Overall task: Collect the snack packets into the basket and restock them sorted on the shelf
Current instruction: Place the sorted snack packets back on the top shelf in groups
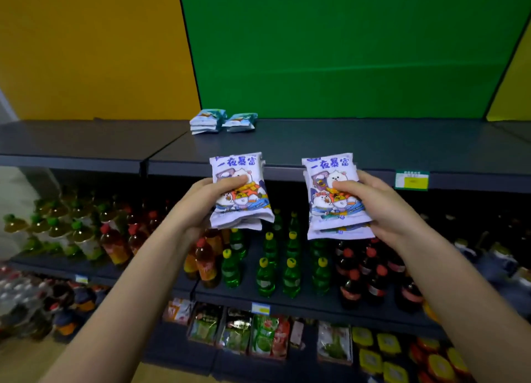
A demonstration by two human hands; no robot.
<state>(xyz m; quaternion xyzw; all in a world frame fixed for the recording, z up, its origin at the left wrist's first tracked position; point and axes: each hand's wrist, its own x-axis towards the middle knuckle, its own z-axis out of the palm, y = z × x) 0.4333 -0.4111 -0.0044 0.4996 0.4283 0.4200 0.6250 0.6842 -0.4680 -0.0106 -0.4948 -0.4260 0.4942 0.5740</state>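
My left hand [201, 207] grips a small stack of white snack packets [240, 175] printed with cartoon animals and blue writing. A second stack of the same white snack packets [330, 201] sits in my right hand [379, 207]. Both stacks are held upright in the air just in front of the dark top shelf [344, 147]. At the back left of that shelf lie two low piles of teal-and-white packets [208, 121] side by side. No basket is in view.
Behind the top shelf stand a green panel [344, 52] and a yellow one [94, 46]. The lower shelves hold rows of drink bottles [267, 273] and boxed snacks [258, 333]. A green price tag [411, 180] hangs on the shelf edge at right.
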